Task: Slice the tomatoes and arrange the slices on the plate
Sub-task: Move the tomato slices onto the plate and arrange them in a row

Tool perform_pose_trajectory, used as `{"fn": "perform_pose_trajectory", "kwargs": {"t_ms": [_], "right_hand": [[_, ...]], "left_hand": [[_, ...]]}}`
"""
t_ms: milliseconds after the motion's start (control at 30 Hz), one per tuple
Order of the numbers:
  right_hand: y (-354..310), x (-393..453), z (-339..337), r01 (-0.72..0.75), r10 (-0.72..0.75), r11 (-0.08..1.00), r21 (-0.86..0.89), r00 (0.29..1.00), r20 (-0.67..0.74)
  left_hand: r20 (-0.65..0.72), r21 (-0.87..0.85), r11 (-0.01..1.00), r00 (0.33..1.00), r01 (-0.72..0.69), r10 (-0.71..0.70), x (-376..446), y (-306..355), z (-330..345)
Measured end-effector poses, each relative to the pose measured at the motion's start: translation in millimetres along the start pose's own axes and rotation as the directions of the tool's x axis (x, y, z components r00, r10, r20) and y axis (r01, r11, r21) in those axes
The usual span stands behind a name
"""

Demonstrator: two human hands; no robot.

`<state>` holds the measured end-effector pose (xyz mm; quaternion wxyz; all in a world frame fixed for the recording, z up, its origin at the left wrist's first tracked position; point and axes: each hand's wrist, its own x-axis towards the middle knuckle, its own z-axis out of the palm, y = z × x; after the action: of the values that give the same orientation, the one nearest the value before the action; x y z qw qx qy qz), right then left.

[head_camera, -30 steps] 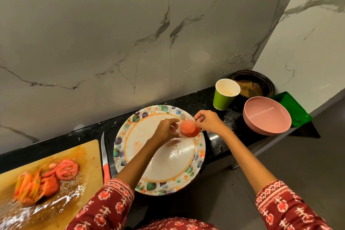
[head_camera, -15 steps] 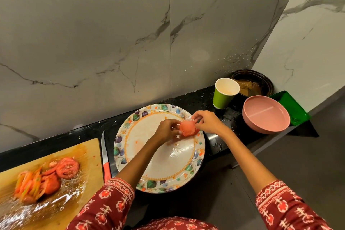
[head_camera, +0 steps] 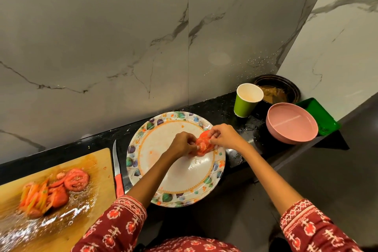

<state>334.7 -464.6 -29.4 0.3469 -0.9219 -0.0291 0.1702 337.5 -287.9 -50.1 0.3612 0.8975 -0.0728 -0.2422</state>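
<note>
The head view looks down on a black stone counter (head_camera: 221, 108) set against a grey marble wall (head_camera: 122, 37). A round paper plate with a leaf-patterned rim (head_camera: 135, 161) lies in the middle of the counter, its near edge reaching past the counter's front. Over the plate's far right part, both hands meet on a small stack of red tomato slices (head_camera: 202, 144). The left hand (head_camera: 182, 143) pinches the stack's left side with curled fingers; the right hand (head_camera: 224, 135) pinches its far right edge with thumb and fingertips. Whether the stack touches the plate cannot be told.

To the left lies a wet wooden cutting board (head_camera: 96, 161), carrying more cut tomato pieces (head_camera: 55, 188) in a loose heap. Between board and plate lies a knife with a red handle (head_camera: 117, 172), its blade pointing to the wall. On the right, a green paper cup (head_camera: 246, 101) stands upright. Beyond it sits a dark round bowl holding something brown (head_camera: 278, 90). Nearer stands a pink bowl (head_camera: 292, 127), just beside a green plastic tray (head_camera: 318, 114).
</note>
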Motion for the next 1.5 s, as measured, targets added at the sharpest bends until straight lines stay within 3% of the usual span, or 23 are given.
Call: {"fn": "perform_pose_trajectory", "kwargs": {"t_ms": [167, 400, 500, 633, 900, 1067, 1300, 1500], "right_hand": [[9.3, 3.0, -8.6, -0.049, 0.058, 0.998, 0.05, 0.981, -0.185], [9.1, 6.4, -7.9, -0.026, 0.024, 1.0, -0.011, 0.984, -0.175], [-0.4, 7.3, -3.6, 0.005, -0.012, 0.997, -0.081, 0.996, -0.092], [-11.7, 7.1, 8.7, 0.045, -0.041, 0.953, -0.301, 0.999, 0.019], [-17.4, 5.6, -3.5, 0.128, -0.126, 0.988, -0.09, 0.992, 0.025], [-28.5, 5.7, -4.1, 0.171, -0.168, 0.984, -0.039, 0.982, 0.081], [-46.7, 8.0, 13.4, 0.169, -0.172, 0.977, 0.126, 0.985, 0.006], [-38.4, 17.9, 17.9, 0.09, -0.083, 0.996, 0.012, 0.953, -0.293]], "left_hand": [[0.089, 0.001, 0.997, 0.993, 0.076, -0.076, -4.8, -3.2, 0.7], [0.199, 0.117, 0.975, 0.957, 0.19, -0.21, -7.5, -1.4, -8.1], [0.075, 0.121, 0.98, 0.983, 0.157, -0.166, -2.2, -0.5, -12.0], [-0.117, 0.122, 0.986, 0.988, 0.11, -0.096, 2.4, -0.2, -17.5], [-0.074, -0.062, 0.987, 0.987, -0.147, 0.142, -9.6, 5.4, -19.3], [-0.104, -0.099, 0.982, 0.983, -0.163, 0.153, -14.2, 3.3, -19.8], [-0.225, -0.184, 0.981, 0.974, -0.056, 0.013, -25.6, -14.8, -24.9], [-0.378, -0.238, 0.971, 0.92, 0.016, -0.107, -48.5, -46.4, -31.8]]}}
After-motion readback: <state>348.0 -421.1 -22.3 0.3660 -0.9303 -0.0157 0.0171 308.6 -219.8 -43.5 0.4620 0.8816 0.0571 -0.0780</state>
